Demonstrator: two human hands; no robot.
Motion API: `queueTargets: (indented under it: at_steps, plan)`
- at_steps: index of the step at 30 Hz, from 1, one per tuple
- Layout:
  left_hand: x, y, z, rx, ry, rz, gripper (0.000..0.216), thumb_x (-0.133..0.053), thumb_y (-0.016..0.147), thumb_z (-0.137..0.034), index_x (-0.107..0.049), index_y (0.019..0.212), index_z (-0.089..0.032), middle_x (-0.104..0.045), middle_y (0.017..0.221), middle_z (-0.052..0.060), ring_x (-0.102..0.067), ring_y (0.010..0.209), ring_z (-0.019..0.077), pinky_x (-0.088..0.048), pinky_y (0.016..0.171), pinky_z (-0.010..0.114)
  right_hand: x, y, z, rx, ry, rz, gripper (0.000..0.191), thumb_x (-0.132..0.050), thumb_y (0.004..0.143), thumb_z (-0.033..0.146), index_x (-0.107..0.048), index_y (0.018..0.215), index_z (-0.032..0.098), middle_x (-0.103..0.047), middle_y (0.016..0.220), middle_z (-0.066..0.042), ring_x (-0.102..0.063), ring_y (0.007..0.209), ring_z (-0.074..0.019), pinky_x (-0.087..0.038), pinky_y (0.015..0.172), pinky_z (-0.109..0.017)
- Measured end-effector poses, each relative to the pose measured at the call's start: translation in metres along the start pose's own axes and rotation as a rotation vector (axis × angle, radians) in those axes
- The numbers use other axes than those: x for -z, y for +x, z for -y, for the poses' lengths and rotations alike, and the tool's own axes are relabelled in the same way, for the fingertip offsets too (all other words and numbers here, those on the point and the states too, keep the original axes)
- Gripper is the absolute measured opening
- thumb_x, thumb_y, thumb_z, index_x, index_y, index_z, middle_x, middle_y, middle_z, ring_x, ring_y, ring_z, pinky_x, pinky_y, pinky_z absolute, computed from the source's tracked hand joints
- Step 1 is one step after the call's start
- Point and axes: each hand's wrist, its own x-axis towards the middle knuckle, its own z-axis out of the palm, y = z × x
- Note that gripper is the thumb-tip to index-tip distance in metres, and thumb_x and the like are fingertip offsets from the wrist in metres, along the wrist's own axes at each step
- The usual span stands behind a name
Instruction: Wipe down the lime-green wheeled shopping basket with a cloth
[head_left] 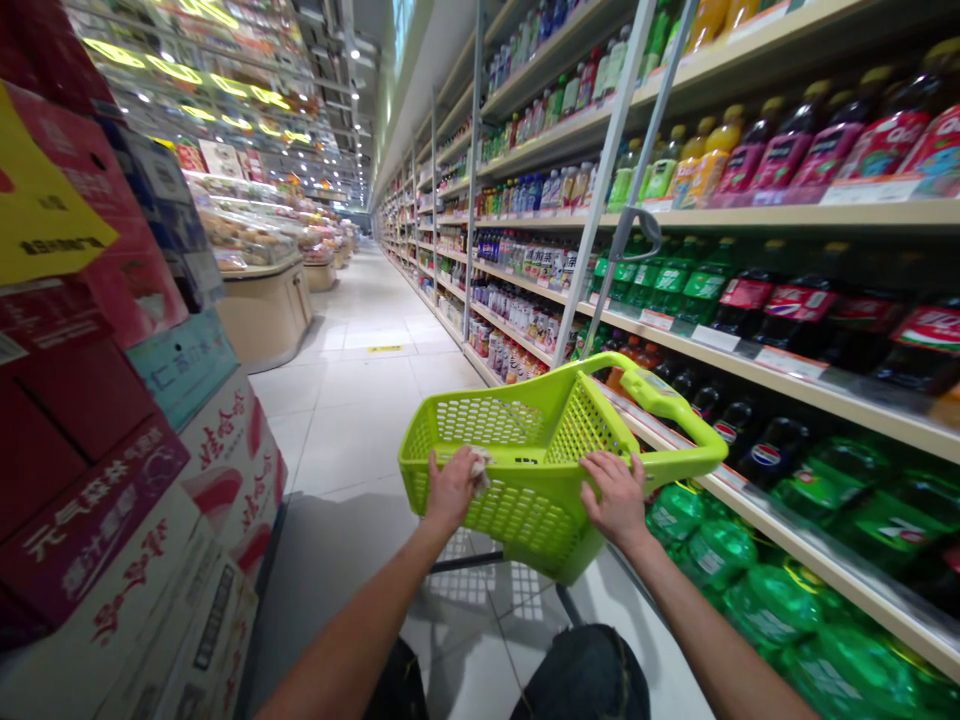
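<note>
A lime-green plastic shopping cart (517,505) with perforated sides stands in front of me, its handle to the right. My left hand (451,487) is at the near rim, closed on a crumpled whitish wipe (481,468) that presses against the rim. Farther right along the same rim, close to the handle, my right hand (616,492) has its fingers curled over the edge. Its thumb points up toward the handle (694,430). Inside the basket, only a small dark marking shows on the bottom. The undersides of my fingers are hidden.
Tall shelves (750,355) of drink bottles run along the right, close to the cart handle. Stacked cartons (225,460) crowd the left. A pale tiled aisle (352,370) leads ahead past a rounded display counter (266,310).
</note>
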Motion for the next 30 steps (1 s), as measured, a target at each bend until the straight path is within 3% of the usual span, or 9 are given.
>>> queueTargets:
  at_steps: [3, 8, 11, 15, 18, 20, 22, 26, 30]
  plan:
    - [-0.01, 0.004, -0.03, -0.15, -0.078, 0.064, 0.038, -0.042, 0.076, -0.008, -0.052, 0.109, -0.025, -0.054, 0.124, 0.005, -0.046, 0.117, 0.0184, -0.007, 0.106, 0.055, 0.001, 0.001, -0.001, -0.002, -0.006, 0.025, 0.026, -0.048, 0.075, 0.022, -0.062, 0.096, 0.02, -0.065, 0.102, -0.005, -0.053, 0.103, -0.0211, -0.014, 0.104, -0.045]
    - [-0.005, 0.016, -0.039, 0.188, -0.257, -0.035, 0.033, -0.043, 0.075, -0.01, -0.056, 0.104, -0.021, -0.061, 0.113, 0.006, -0.054, 0.107, 0.0214, -0.01, 0.104, 0.056, 0.001, -0.002, 0.018, -0.028, 0.073, 0.058, 0.033, -0.045, 0.077, 0.018, -0.057, 0.108, 0.019, -0.061, 0.111, -0.007, -0.05, 0.108, -0.0226, -0.019, 0.104, -0.049]
    - [-0.005, 0.022, -0.063, 0.234, -0.578, -0.029, 0.033, -0.044, 0.074, -0.014, -0.056, 0.104, -0.02, -0.063, 0.108, 0.006, -0.055, 0.103, 0.0198, -0.024, 0.102, 0.047, -0.008, -0.008, 0.049, 0.003, 0.317, 0.083, 0.046, -0.042, 0.079, 0.018, -0.043, 0.125, 0.018, -0.047, 0.128, -0.009, -0.042, 0.119, -0.0204, -0.032, 0.101, -0.041]
    - [-0.008, 0.022, -0.112, 0.29, -1.226, 0.19, 0.032, -0.047, 0.075, -0.031, -0.059, 0.1, -0.015, -0.064, 0.106, 0.007, -0.057, 0.097, 0.0181, -0.041, 0.09, 0.034, -0.019, -0.01, 0.077, -0.131, 0.516, 0.02, 0.062, -0.044, 0.08, 0.02, -0.021, 0.137, 0.02, -0.018, 0.144, -0.009, -0.024, 0.131, -0.022, -0.033, 0.102, -0.04]
    - [-0.007, 0.022, -0.127, 0.249, -1.443, 0.4, 0.045, -0.047, 0.075, -0.046, -0.06, 0.1, -0.012, -0.062, 0.109, 0.01, -0.057, 0.098, 0.021, -0.041, 0.09, 0.037, -0.016, -0.007, 0.068, -0.226, 0.503, -0.041, 0.056, -0.048, 0.077, 0.017, -0.035, 0.131, 0.022, -0.026, 0.141, -0.009, -0.031, 0.128, -0.0226, -0.036, 0.1, -0.039]
    - [-0.003, 0.023, -0.119, 0.172, -1.344, 0.476, 0.047, -0.046, 0.076, -0.046, -0.059, 0.105, -0.012, -0.06, 0.114, 0.011, -0.054, 0.104, 0.022, -0.038, 0.094, 0.038, -0.003, -0.001, 0.046, -0.202, 0.47, -0.067, 0.043, -0.047, 0.077, 0.014, -0.05, 0.119, 0.023, -0.045, 0.128, -0.008, -0.043, 0.119, -0.0205, -0.04, 0.097, -0.037]
    - [0.001, 0.025, -0.097, 0.12, -1.008, 0.453, 0.044, -0.044, 0.078, -0.039, -0.054, 0.113, -0.015, -0.053, 0.124, 0.01, -0.047, 0.114, 0.0218, -0.032, 0.1, 0.04, 0.018, 0.011, 0.011, -0.156, 0.391, -0.12, 0.035, -0.044, 0.078, 0.013, -0.057, 0.109, 0.024, -0.057, 0.113, -0.006, -0.05, 0.111, -0.0187, -0.041, 0.096, -0.037]
    - [0.008, 0.027, -0.039, 0.118, -0.108, 0.326, 0.049, -0.046, 0.075, -0.019, -0.043, 0.124, -0.017, -0.041, 0.135, 0.01, -0.029, 0.129, 0.0247, -0.011, 0.105, 0.054, 0.058, 0.038, -0.073, -0.241, 0.089, -0.266, 0.036, -0.045, 0.076, 0.013, -0.059, 0.107, 0.021, -0.052, 0.122, -0.007, -0.045, 0.116, -0.0213, -0.037, 0.099, -0.042]
    - [0.007, 0.023, -0.014, 0.011, 0.202, 0.366, 0.052, -0.044, 0.076, -0.021, -0.038, 0.127, -0.015, -0.038, 0.137, 0.011, -0.026, 0.13, 0.0243, -0.013, 0.105, 0.055, 0.042, 0.033, -0.099, -0.19, -0.003, -0.161, 0.037, -0.041, 0.074, 0.007, -0.063, 0.1, 0.021, -0.052, 0.123, -0.007, -0.043, 0.119, -0.0213, -0.035, 0.099, -0.045]
